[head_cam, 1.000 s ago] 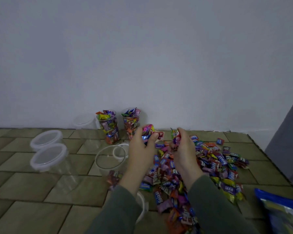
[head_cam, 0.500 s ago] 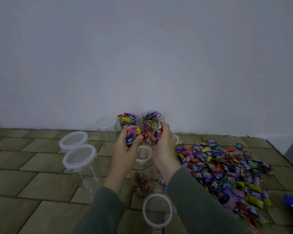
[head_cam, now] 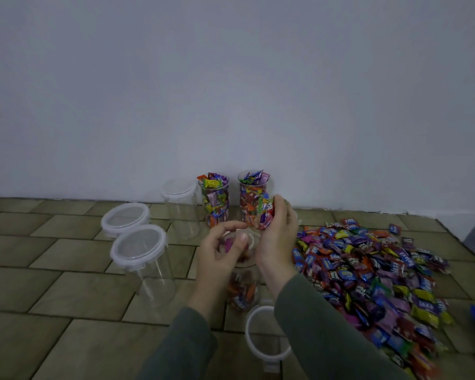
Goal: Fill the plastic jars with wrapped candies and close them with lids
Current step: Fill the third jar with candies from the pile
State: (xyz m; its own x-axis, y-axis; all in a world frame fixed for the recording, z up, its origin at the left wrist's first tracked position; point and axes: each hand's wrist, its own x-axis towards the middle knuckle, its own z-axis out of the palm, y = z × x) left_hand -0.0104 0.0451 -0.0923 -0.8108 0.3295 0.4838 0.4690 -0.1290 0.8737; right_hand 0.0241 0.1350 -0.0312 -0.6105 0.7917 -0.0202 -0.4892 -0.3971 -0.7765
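Both hands hang over the mouth of the open jar [head_cam: 243, 281] at centre frame, placed there, I judge, so candies fall straight in. The right hand [head_cam: 276, 239] has its fingers curled round a bunch of candies [head_cam: 265, 215], held just above the rim. The left hand [head_cam: 220, 256] is loosely cupped, thumb near the fingertips; it seems to have let go of its load, with perhaps one pink candy at the fingers, though I cannot tell for sure. The jar holds only a shallow layer at its bottom, so filling has barely begun.

At the wall, upper centre, two jars [head_cam: 215, 201] stand heaped to the brim without lids. Left of them a lidded empty jar [head_cam: 180, 212] stands, and two more lidded empty ones [head_cam: 139, 256] sit at middle left. A loose lid [head_cam: 263, 338] lies at lower centre, close by, likely for the jar being filled. The candy pile [head_cam: 373, 275] spreads across the right of the frame, within easy reach of the right hand
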